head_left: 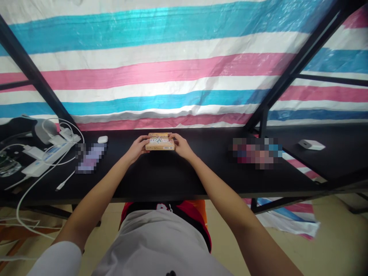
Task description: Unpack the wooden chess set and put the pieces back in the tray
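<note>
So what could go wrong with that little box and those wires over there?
The small box might slip if the left hand or right hand loosens its grip, since they hold it at opposite ends. The white cable hangs past the front edge of the black table, so the left arm could snag it. A tug might also disturb the power strip.

A pale grey short-sleeved shirt (163, 239) hangs over red-and-black bottoms (189, 211).
</note>
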`<state>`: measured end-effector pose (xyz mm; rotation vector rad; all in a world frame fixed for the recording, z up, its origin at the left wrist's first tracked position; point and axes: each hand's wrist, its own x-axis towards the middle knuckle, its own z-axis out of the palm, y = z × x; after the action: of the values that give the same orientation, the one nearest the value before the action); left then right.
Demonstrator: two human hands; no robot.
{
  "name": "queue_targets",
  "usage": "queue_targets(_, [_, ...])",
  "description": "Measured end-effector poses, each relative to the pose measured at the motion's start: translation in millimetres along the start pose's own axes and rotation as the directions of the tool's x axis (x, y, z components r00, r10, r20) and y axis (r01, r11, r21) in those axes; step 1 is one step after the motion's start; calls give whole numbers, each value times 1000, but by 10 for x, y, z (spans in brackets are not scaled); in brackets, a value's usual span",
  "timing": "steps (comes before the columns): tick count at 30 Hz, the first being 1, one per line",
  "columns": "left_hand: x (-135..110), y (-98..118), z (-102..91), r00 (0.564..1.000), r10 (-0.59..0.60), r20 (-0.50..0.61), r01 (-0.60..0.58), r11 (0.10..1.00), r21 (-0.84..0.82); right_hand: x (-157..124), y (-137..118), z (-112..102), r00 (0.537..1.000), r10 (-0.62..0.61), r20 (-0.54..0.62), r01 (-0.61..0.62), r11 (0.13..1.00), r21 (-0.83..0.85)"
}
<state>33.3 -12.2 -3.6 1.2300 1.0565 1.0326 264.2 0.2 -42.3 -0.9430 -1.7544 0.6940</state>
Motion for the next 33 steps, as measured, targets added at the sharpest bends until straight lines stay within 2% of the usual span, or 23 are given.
queue_targets(16, [-28, 3, 27, 999, -31, -5, 31, 999, 34, 6, 24, -20, 999, -18, -31, 14, 995, -102])
queue_targets(33, [-6, -17, 13, 1000, -13, -13, 14, 999, 42, 13, 36, -14, 998, -45, -37, 41, 994, -106])
